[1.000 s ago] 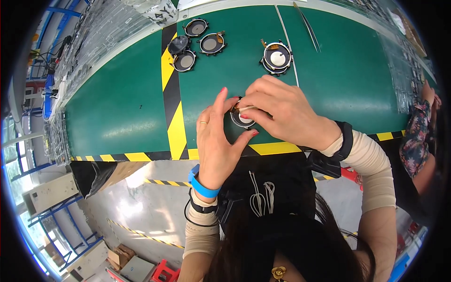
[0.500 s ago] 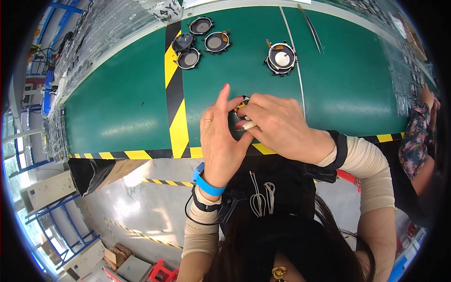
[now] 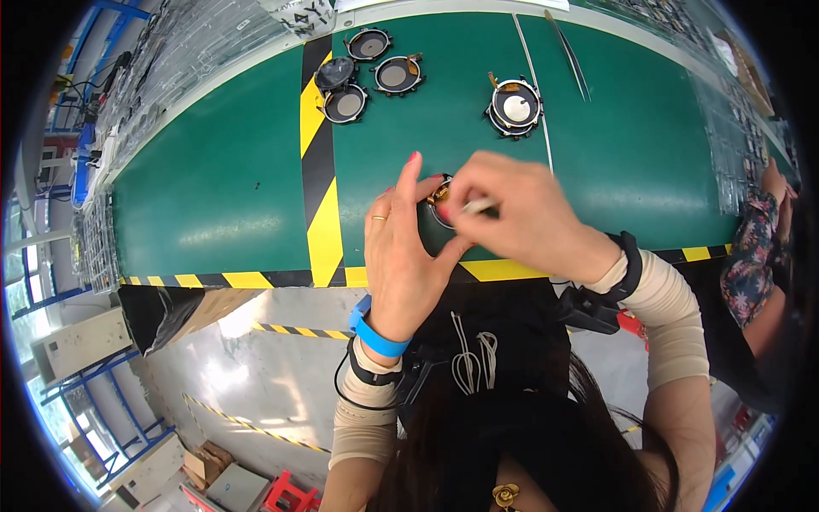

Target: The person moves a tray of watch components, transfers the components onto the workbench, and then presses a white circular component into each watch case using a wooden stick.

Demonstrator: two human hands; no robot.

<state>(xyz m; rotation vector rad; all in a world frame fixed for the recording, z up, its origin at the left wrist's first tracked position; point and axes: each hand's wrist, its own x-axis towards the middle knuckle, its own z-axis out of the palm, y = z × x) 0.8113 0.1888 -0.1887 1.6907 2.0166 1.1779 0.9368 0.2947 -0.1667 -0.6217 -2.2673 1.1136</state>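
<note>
A round watch part [image 3: 441,203] with a metal rim and gold-coloured flex lies on the green mat in front of me, partly hidden by my hands. My left hand [image 3: 399,247] steadies it between a finger at its far edge and the thumb at its near edge; another finger points up. Over its right side, my right hand [image 3: 520,209] is closed and smeared by motion. Between its fingers shows a small whitish piece [image 3: 480,206] with a dark end, too blurred to name.
Several similar round watch parts [image 3: 395,75] lie at the far left. Another round part [image 3: 515,108] sits at the far right, with tweezers [image 3: 569,55] beyond it. Clear plastic trays [image 3: 205,72] line the mat's far left edge. A co-worker's arm [image 3: 751,252] is at the right.
My right hand has lifted and turned slightly, drawing its fingers back to the right with the whitish piece. More of the watch part's rim shows. My left hand stays in place.
</note>
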